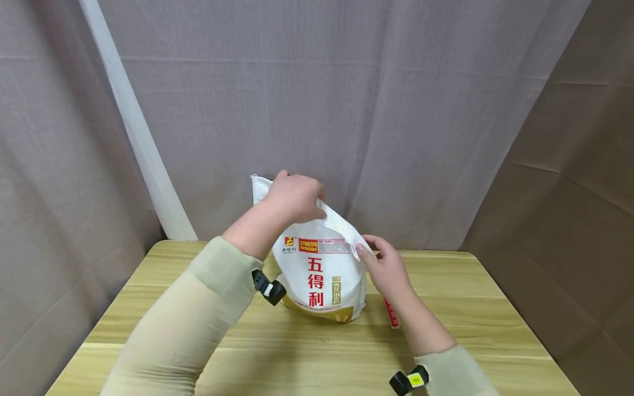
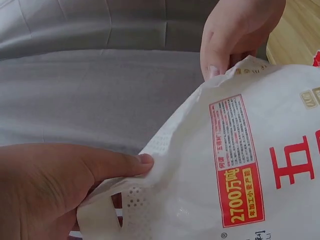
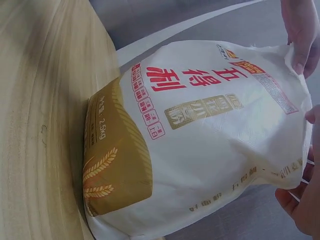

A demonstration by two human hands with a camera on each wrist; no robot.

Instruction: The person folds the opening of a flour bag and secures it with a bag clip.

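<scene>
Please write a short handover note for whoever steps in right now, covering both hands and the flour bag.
Left hand: grips the upper left end of the bag's top strip, fingers curled over it.
Right hand: pinches the lower right end of the same strip.
Flour bag: stands upright on the wooden table, near its far edge, printed front facing the person. The top strip slants down to the right.
Done: bag set upright, both ends of the top held.
Left: the top looks unopened; whether the seal is broken cannot be told from these views. Keep the bag steady so it does not tip.
</scene>
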